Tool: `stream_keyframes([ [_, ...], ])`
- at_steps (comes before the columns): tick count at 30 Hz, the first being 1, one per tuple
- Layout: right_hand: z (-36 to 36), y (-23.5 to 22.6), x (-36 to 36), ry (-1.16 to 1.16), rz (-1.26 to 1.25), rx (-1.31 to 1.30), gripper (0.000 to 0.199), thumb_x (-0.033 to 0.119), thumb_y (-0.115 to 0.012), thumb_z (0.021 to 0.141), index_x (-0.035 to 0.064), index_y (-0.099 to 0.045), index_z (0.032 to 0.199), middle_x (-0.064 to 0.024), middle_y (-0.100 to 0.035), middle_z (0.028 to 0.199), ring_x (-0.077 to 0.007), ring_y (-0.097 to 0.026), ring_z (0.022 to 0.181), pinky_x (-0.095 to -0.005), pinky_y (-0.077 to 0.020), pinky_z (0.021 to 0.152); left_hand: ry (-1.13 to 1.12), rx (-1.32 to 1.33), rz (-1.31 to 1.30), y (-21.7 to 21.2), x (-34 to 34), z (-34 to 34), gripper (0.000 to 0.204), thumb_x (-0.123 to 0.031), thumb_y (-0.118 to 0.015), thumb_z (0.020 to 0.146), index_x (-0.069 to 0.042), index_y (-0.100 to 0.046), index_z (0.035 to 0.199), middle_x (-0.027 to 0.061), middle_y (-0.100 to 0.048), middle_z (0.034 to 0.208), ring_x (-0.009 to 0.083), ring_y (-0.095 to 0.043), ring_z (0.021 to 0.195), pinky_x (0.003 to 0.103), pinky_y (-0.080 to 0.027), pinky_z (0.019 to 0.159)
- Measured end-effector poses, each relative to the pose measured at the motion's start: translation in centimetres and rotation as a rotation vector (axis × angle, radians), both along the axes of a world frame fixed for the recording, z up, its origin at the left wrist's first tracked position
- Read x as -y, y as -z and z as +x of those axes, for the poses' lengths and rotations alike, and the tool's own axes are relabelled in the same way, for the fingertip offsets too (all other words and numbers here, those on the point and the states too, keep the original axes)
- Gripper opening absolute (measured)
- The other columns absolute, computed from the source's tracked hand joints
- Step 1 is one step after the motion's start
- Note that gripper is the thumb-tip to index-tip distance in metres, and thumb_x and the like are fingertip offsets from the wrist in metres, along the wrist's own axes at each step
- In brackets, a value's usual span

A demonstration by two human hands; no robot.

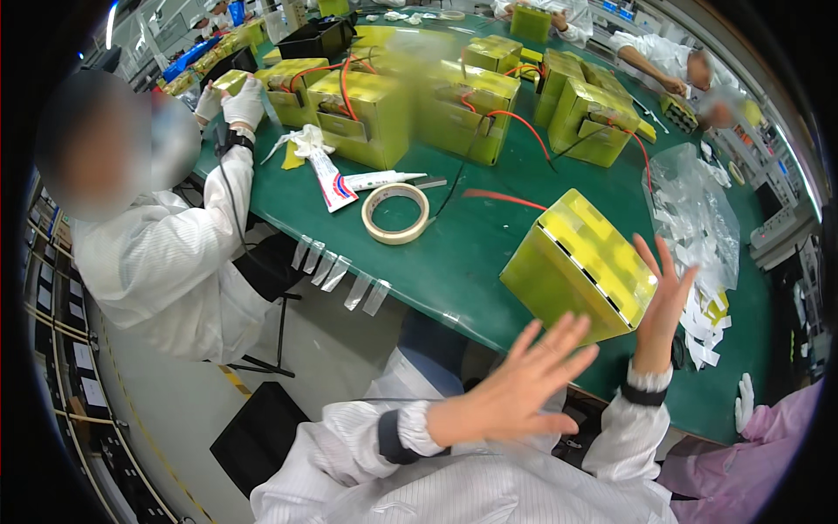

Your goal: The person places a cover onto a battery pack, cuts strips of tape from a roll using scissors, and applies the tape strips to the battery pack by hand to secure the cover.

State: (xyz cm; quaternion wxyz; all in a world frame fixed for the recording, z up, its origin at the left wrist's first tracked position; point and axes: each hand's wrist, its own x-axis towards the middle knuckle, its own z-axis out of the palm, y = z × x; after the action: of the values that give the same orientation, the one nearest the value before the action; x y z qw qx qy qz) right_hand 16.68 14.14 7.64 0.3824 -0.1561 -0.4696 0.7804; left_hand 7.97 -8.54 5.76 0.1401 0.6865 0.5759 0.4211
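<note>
Honestly looks a bit sketchy: yellow-green battery block (578, 266) sitting tilted on the green table (454, 253), close to its near edge, one corner up, black seams showing along the top face. Left hand (515, 393) hovering just in front of it with fingers spread wide, gripping nothing and apparently not touching. Right hand (661, 301) flat against the block's right side, fingers splayed too, so more propping than holding. Biggest worry: with neither hand actually closed around it, could tip back flat or slide toward the table edge if that palm slips. Also a red wire (504, 199) lying on the table just behind the block, easy to snag or pinch if the thing drops or gets shoved back. Clear plastic bag (694, 205) and white paper scraps (703, 323) piled right beside the right hand, could get swept off or caught underneath. Tape roll (395, 213) well off to the left, out of harm's way. Can't tell how heavy the block is, though.
</note>
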Motion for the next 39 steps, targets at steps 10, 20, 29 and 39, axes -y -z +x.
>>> stream_keyframes([
  [10, 2.0, 3.8, 9.1, 0.242, 0.658, 0.52, 0.097, 0.015, -0.076, 0.06, 0.002, -0.017, 0.135, -0.0156, -0.037, 0.127, -0.023, -0.038, 0.116, -0.0324, -0.0295, 0.097, -0.311, 0.417, 0.113, -0.6, 2.6, -4.5, 0.066, -0.041, -0.046, 0.087, 0.003, -0.026, 0.132, 0.0216, -0.022, 0.138, 0.0347, -0.025, 0.127, 0.038, -0.022, 0.102],
  [20, 3.1, 2.8, 1.0, 0.012, 0.754, 0.707, 0.059, 0.019, -0.075, 0.064, -0.003, -0.048, 0.111, -0.0104, -0.054, 0.106, -0.0195, -0.052, 0.095, -0.0305, -0.0392, 0.085, -0.81, 1.16, 0.001, 5.4, 12.3, -4.4, 0.029, -0.027, -0.053, 0.087, -0.001, -0.058, 0.098, 0.0064, -0.061, 0.094, 0.0141, -0.057, 0.087, 0.027, -0.042, 0.078],
  [29, 5.4, 0.4, 4.3, 0.137, 0.674, 0.529, 0.098, 0.038, -0.069, 0.071, 0.0124, -0.005, 0.141, -0.0103, -0.045, 0.12, -0.0189, -0.045, 0.108, -0.0307, -0.0355, 0.088, -1.09, 1.113, 0.211, 6.8, 10.0, -7.8, 0.02, -0.017, -0.055, 0.086, 0.003, -0.061, 0.087, 0.004, -0.059, 0.073, 0.0086, -0.053, 0.063, 0.021, -0.04, 0.054],
  [39, 7.0, -6.8, 8.1, 0.233, 0.675, 0.468, 0.078, 0.036, -0.065, 0.073, -0.0054, -0.032, 0.129, -0.0097, -0.058, 0.09, -0.0144, -0.053, 0.083, -0.0237, -0.0376, 0.07, -0.329, -0.124, 0.38, -4.3, 7.1, -4.4, 0.017, -0.013, -0.066, 0.069, -0.008, -0.062, 0.085, 0.0017, -0.052, 0.06, 0.0147, -0.05, 0.057, 0.026, -0.035, 0.058],
])
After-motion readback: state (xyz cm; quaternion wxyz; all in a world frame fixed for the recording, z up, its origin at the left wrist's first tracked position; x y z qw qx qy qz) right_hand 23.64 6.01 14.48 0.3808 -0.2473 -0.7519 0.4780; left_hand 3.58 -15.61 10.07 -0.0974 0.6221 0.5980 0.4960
